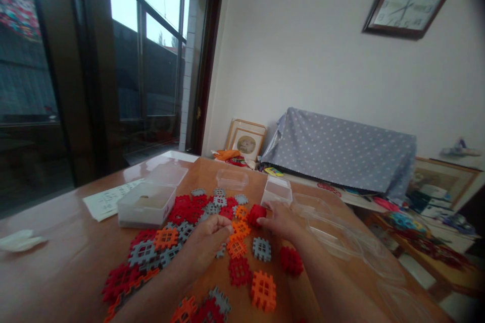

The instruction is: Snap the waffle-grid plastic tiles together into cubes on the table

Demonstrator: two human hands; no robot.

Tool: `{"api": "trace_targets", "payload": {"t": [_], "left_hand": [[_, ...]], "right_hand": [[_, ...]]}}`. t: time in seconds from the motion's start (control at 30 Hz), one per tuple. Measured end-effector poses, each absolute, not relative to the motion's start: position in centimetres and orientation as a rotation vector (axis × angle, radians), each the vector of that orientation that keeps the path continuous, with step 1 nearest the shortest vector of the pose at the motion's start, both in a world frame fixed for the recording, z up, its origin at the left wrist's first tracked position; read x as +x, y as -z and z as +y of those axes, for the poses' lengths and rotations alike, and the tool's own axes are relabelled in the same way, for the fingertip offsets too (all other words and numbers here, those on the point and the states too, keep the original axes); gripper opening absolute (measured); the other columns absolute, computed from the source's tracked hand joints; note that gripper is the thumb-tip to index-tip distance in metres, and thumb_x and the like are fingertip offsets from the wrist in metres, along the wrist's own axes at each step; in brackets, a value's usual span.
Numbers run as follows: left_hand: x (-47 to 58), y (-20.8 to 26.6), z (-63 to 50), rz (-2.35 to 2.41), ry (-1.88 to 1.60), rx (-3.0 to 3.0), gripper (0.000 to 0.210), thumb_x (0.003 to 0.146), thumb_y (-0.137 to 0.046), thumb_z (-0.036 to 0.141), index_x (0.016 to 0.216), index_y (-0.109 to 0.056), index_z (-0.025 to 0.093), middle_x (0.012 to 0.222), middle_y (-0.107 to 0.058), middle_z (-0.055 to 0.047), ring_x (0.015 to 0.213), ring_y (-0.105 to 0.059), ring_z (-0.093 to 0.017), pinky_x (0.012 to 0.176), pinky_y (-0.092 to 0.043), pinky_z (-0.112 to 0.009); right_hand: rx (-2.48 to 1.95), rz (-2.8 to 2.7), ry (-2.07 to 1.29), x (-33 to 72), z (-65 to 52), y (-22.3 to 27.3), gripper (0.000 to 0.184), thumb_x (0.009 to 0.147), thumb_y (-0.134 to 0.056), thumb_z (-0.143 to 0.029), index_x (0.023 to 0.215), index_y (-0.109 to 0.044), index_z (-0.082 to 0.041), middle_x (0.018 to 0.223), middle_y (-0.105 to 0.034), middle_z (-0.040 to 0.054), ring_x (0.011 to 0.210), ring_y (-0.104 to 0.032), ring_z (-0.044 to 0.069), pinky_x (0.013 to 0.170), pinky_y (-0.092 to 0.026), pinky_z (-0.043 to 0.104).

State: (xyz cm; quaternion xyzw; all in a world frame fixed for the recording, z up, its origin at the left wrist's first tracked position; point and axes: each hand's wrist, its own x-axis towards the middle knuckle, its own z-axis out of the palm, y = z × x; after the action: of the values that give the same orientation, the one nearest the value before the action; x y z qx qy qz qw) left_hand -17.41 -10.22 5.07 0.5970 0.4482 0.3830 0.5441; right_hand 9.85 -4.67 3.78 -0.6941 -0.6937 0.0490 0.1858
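My right hand (281,219) grips a chunky red block (257,215), made of notched plastic pieces, between thumb and fingers. My left hand (208,238) is closed with thumb and fingertips together; whatever they hold, if anything, is hidden. Just beside those fingertips lie orange interlocking pieces (237,247). Nearer to me are a grey windowed piece (261,249), a flat red piece (239,271), a thick orange block (263,290) and another red block (291,261) by my right forearm. A heap of red pieces (187,208) mixed with grey ones spreads beyond my left hand.
A translucent plastic box (146,214) with its lid raised stands at left, by a printed sheet (98,207). A smaller white box (277,191) sits behind my right hand. Clear plastic containers (333,237) line the right side of the wooden table (76,257). Crumpled tissue (20,240) lies far left.
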Motion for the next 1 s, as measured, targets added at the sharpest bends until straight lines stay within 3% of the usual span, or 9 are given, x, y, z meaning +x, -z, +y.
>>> {"api": "trace_targets", "payload": {"t": [0.23, 0.57, 1.0], "left_hand": [[-17.3, -4.8, -10.1, 1.078, -0.905, 1.433, 0.035, 0.084, -0.060, 0.050, 0.101, -0.064, 0.020, 0.087, -0.069, -0.002, 0.080, -0.060, -0.019, 0.066, -0.041, -0.026], [-17.3, -4.8, -10.1, 1.085, -0.900, 1.441, 0.035, 0.083, -0.059, 0.050, 0.100, -0.064, 0.020, 0.086, -0.068, -0.002, 0.078, -0.059, -0.018, 0.066, -0.041, -0.026], [-17.1, -4.6, -9.9, 1.094, -0.892, 1.459, 0.034, 0.083, -0.060, 0.049, 0.098, -0.063, 0.019, 0.087, -0.068, -0.002, 0.078, -0.059, -0.018, 0.065, -0.040, -0.026]], "right_hand": [[-1.894, -2.031, -0.167, 9.7, -4.0, -3.4, 0.076, 0.072, -0.076, -0.049, 0.140, -0.055, -0.022, 0.137, -0.062, 0.0120, 0.126, -0.054, 0.032, 0.105, -0.041, 0.044], [-1.889, -2.011, -0.211, 10.0, -3.5, -3.0, 0.076, 0.072, -0.074, -0.036, 0.144, -0.051, -0.025, 0.136, -0.062, 0.0117, 0.124, -0.056, 0.031, 0.104, -0.041, 0.044], [-1.810, -1.978, -0.287, 10.4, -3.9, -3.3, 0.078, 0.072, -0.077, -0.042, 0.143, -0.052, -0.025, 0.133, -0.064, 0.0108, 0.120, -0.060, 0.030, 0.102, -0.044, 0.042]]}}
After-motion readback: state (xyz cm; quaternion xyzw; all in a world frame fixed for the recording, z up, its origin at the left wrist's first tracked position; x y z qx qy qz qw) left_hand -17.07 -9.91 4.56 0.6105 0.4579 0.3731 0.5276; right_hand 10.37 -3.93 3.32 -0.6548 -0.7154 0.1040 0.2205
